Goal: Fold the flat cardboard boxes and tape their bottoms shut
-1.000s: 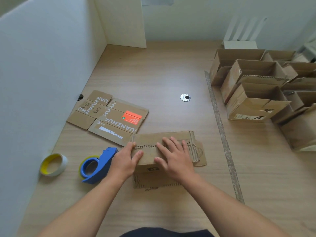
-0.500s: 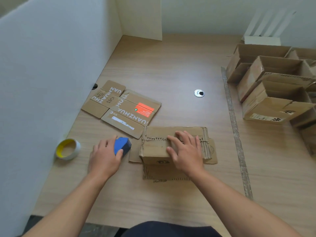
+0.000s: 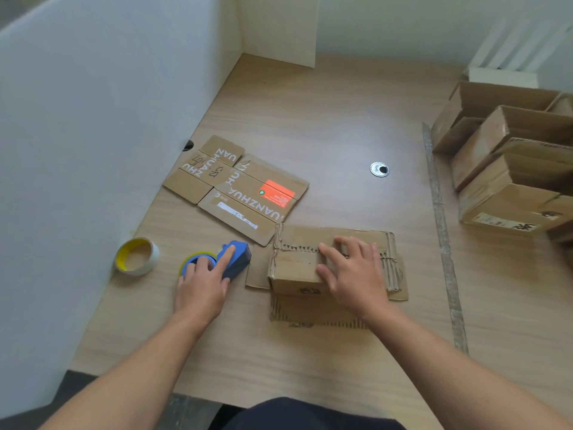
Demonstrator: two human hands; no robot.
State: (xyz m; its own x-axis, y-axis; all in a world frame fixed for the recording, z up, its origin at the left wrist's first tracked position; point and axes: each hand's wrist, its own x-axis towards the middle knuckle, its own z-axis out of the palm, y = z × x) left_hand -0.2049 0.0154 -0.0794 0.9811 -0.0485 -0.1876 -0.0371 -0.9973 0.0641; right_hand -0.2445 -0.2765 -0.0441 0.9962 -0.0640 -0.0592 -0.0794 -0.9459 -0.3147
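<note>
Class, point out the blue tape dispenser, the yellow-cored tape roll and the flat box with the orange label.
blue tape dispenser [image 3: 240,263], head view, on its blue body.
yellow-cored tape roll [image 3: 141,270], head view, on its pale outer wall.
flat box [image 3: 238,187], head view, on its printed middle panel.

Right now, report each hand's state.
Left hand: grips the blue plastic tape dispenser.
Right hand: open, pressing flat on the brown cardboard box.
</note>
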